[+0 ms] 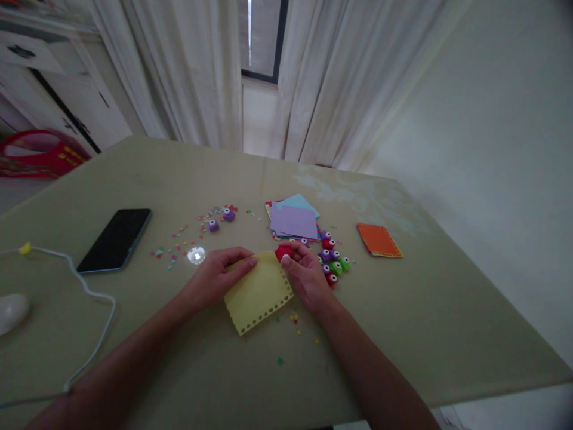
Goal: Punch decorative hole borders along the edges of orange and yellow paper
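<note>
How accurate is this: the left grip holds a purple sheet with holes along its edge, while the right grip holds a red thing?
Not quite: the head view shows the sheet is yellow, not purple. The rest stands: the left grip holds it, the right grip a red thing.

Dim, greyish light lies over everything. Far beyond the square yellow paper sheet with punched edges (pixel 262 292), a bright vertical streak (pixel 249 30) shows in the narrow dark-framed window (pixel 265 39). Left of the sheet, a small round white patch (pixel 196 255) glares. Nearer than the sheet, the smooth olive-green tabletop (pixel 215 382) darkens. Wide-angle distortion stretches things far from the sheet; fine detail is soft.
</note>
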### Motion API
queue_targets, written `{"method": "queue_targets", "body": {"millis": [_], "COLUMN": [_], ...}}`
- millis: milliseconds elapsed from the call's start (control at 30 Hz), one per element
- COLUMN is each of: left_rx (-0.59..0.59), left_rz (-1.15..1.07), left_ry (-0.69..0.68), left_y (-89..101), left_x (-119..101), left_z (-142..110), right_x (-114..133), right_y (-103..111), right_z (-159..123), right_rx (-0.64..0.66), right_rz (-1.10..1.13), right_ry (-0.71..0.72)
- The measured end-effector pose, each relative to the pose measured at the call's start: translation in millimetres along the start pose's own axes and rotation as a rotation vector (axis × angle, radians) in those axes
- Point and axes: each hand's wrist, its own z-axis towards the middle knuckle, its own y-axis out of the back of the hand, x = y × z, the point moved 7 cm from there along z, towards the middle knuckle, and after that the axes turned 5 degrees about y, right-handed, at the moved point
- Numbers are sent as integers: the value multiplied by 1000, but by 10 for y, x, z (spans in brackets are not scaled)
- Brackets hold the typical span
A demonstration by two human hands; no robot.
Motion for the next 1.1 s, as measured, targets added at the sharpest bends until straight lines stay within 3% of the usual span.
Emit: {"method": "queue_targets", "body": {"millis": [467,800,1100], "left_rx": [17,0,103], "left_rz": [30,51,100], "left_ry": [-11,-1,-36], "left_y": [-11,13,-49], "left_x": [3,-1,93], "left_z": [-1,9,32], "right_x": [-16,-4,-63], "right_y": [-6,34,15], "right_z": [-1,23,5], "right_rx": [24,114,182], "right_rz": [-16,-259,-394], "right_ry": [9,-7,-59]}}
